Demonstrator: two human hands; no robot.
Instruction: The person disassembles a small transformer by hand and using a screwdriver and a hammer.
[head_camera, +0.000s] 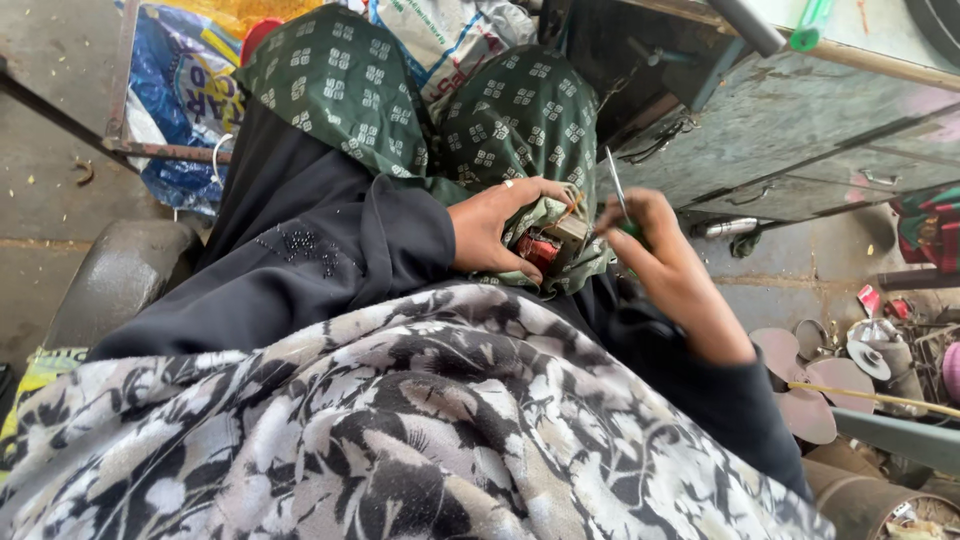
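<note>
Fingers (520, 192) of the left hand (490, 228), one wearing a ring, curl around a small red-and-tan wound coil part (548, 243) and clasp it on the lap, against the green patterned cloth (520, 110) over the knees. Just right of it, the right hand (665, 270) pinches a thin metal tool with a green handle (618, 195), its shaft pointing up and its lower end meeting the part. Black sleeves and a black-and-white floral shawl (400, 420) fill the foreground. Farther right stands a worn grey metal table (800, 130), and below it, on the floor, pink fan blades (800, 385) lie among scrap.
</note>
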